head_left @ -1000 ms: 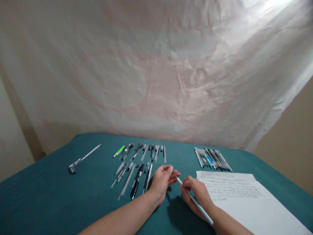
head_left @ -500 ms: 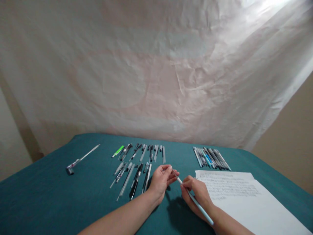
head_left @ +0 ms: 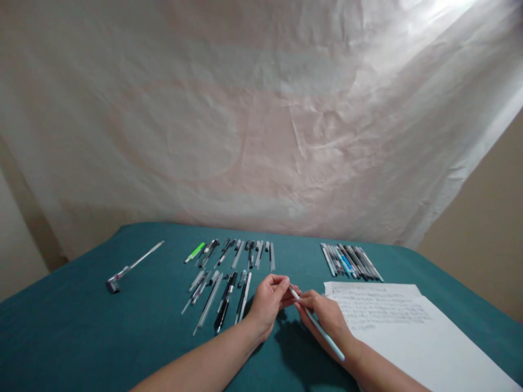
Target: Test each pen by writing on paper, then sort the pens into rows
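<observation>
Both hands meet over the near middle of the table [head_left: 81, 332], working on one pale blue pen [head_left: 329, 340]. The right hand [head_left: 324, 313] grips it toward the front between thumb and fingers, the barrel slanting back near and right over the wrist. The left hand [head_left: 265, 305] pinches the narrow, whitish front end [head_left: 295, 294] between thumb and fingertips, its other fingers loosely curled beyond. Whether that end is a separate piece or part of the barrel is too small to tell.

The step in hand looks like fitting or loosening something at the pen's tip. The next move seems to call for a steady left pinch and a small push, pull or twist from the right, with both parts kept in line; a slender piece could bend or slip if forced askew.

Left of the hands lie pens and their parts in two rows: a far row [head_left: 237, 255], with a bright green pen [head_left: 195, 252] at its left end, and a near row [head_left: 211, 300] that includes a thick black pen [head_left: 226, 303]. Well apart at far left rests a clear pen part [head_left: 113, 283] with a thin rod [head_left: 147, 255] reaching away. At right, a tight group of pens [head_left: 351, 261] lies beyond sheets of paper [head_left: 408, 343] bearing lines of writing.
</observation>
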Tool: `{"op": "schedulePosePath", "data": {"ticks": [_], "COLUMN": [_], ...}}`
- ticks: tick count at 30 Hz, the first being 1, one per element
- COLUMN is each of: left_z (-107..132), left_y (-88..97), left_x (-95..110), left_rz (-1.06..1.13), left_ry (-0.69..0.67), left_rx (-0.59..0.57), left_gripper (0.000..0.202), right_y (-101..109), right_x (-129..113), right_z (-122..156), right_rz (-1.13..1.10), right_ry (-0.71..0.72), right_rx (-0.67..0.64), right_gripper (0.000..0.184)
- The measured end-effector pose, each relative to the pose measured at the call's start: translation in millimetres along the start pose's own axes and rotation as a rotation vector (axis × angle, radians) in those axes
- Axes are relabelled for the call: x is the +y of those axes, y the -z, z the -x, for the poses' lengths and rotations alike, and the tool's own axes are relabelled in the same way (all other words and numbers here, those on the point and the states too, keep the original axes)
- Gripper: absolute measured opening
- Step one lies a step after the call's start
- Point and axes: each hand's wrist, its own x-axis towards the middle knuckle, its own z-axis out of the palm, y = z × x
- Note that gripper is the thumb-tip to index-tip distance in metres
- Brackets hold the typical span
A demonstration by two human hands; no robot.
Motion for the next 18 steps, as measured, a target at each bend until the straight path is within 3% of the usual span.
{"op": "schedulePosePath", "data": {"ticks": [10,18], "left_z": [0.8,-2.9], "left_y": [0.6,0.7], "left_x": [-2.1,-1.1], "left_rz": [0.008,0.037], "left_ry": [-0.017,-0.024], "left_rx": [0.012,0.057], "left_gripper": [0.030,0.029], "right_y": [-19.8,-13.0], "right_x": [10.1,6.4], "right_z": [7.4,-1.5], "right_rz": [0.009,0.021], "right_ry": [0.166,0.121], "right_rx": [0.085,0.041], "right_gripper": [0.011,0.006]}}
